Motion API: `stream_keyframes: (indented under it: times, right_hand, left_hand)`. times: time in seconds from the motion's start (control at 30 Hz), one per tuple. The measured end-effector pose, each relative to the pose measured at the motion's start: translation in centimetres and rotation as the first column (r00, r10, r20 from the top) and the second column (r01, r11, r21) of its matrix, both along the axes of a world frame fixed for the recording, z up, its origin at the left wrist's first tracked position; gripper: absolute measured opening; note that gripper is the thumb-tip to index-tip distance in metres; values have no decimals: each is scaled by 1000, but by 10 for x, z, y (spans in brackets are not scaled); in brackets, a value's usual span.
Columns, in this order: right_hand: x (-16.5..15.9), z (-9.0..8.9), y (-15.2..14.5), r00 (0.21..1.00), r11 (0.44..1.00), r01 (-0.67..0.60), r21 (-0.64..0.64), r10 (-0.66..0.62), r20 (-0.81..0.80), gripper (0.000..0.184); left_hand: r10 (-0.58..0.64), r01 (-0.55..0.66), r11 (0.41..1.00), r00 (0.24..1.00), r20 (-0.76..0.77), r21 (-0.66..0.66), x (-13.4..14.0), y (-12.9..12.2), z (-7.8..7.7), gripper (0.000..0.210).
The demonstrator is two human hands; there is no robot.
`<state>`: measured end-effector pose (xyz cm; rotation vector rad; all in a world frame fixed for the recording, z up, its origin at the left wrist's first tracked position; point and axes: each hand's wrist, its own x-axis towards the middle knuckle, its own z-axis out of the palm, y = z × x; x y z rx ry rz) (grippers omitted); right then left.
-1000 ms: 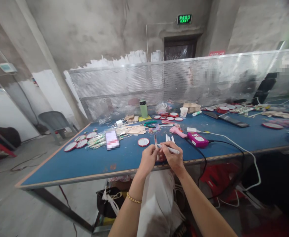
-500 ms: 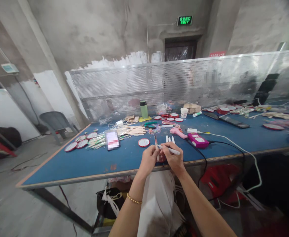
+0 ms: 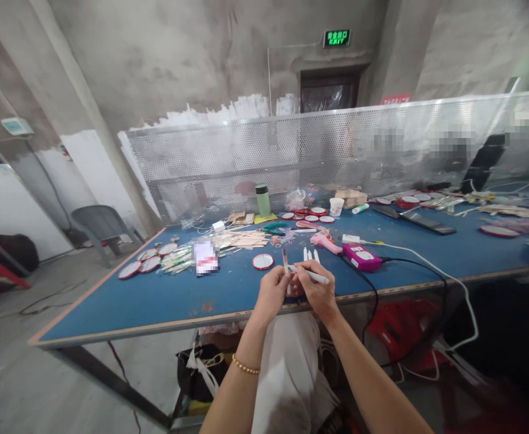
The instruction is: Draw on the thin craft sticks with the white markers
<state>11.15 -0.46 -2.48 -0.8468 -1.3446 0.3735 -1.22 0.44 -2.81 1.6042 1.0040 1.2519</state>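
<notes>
My left hand point(image 3: 272, 294) pinches a slim flat wooden stick point(image 3: 285, 258) and holds it upright near the table's front edge. The stick's upper part shows dark and reddish colour. In my right hand point(image 3: 322, 295) is a white marker pen point(image 3: 317, 276), gripped as for writing, its point toward the stick. Whether the tip touches the stick, I cannot tell; the fingers hide the stick's lower part. Just beyond my hands lie white pens point(image 3: 310, 255). A round white disc with a red rim point(image 3: 263, 261) rests to the left of them.
On the blue table point(image 3: 155, 307), wooden sticks point(image 3: 250, 239) and wrapped bundles point(image 3: 178, 258) lie left. A magenta box point(image 3: 362, 257) with cables and a pink tool point(image 3: 326, 242) sit right. Behind are a green bottle point(image 3: 263, 201), a paper cup point(image 3: 336, 207) and a perforated metal screen point(image 3: 228, 163).
</notes>
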Motion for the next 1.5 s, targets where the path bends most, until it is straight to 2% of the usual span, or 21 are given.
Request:
stream_keyframes:
  times: [0.5, 0.77, 0.97, 1.5]
  right_hand:
    - [0, 1, 0, 1000, 1000, 3, -10, -4, -31, 15]
    - [-1, 1, 0, 998, 1000, -4, 5, 4, -57, 14]
    - [-1, 0, 1, 999, 1000, -8, 2, 8, -51, 15]
    - [-1, -1, 1, 998, 1000, -20, 5, 20, -52, 14]
  left_hand:
    - [4, -4, 1000, 1000, 17, -16, 1, -1, 2, 37]
    - [-44, 58, 993, 990, 136, -103, 3, 0, 0, 40]
    - [-26, 30, 998, 998, 64, -62, 2, 0, 1, 40]
    - [-8, 8, 1000, 1000, 0, -24, 0, 0, 1, 37]
